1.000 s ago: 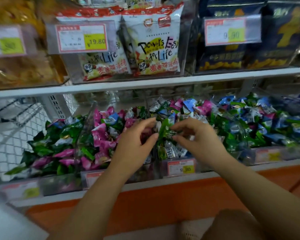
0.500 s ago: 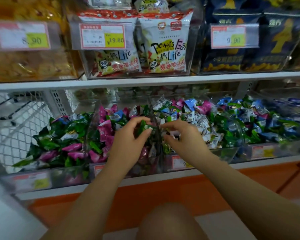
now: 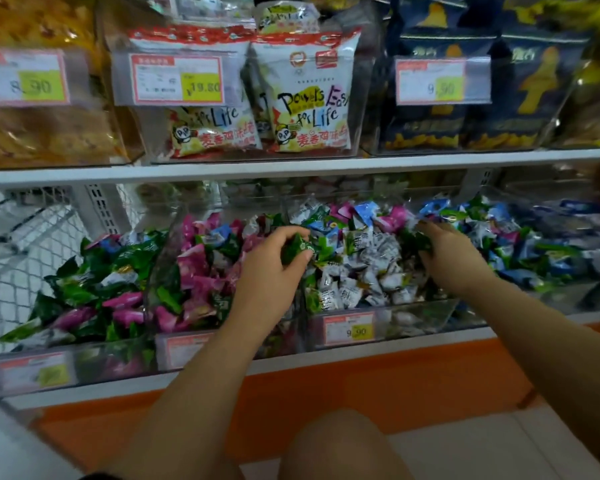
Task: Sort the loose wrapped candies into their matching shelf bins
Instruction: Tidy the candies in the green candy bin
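Closest to me is my bare knee [image 3: 343, 445], and past it the orange base panel [image 3: 361, 386] under the lower shelf. Both my forearms reach up over it to the row of clear bins.

My left hand [image 3: 271, 268] is over the divider between the pink-candy bin [image 3: 187, 351] and the white-candy bin [image 3: 413, 320]. Its thumb and fingertips pinch one green wrapped candy [image 3: 297, 249], held just above the heaps.

My right hand [image 3: 454, 258] is at the right side of the white-candy bin, palm down, with the fingers curled into the wrappers. Something dark green lies under the fingertips, but I cannot tell whether I have hold of it.

A 9.90 price label [image 3: 349, 329] sits on the front wall of the white-candy bin. The leftmost bin [image 3: 94, 365] holds mostly green candies with pink ones mixed in. The rightmost bin [image 3: 568, 299] holds a mix of blue, green and white ones. Stray green, blue and pink pieces lie among the white candies too. A white wire mesh panel [image 3: 21, 254] stands at the far left.

Above, over the white shelf edge [image 3: 291, 168], stand clear boxes. The middle one has snack bags [image 3: 309, 98] printed "Powers Easy for Life" behind a 19.80 tag [image 3: 177, 79]. Dark blue bags [image 3: 534, 81] are to the right and yellowish snacks [image 3: 42, 133] to the left.
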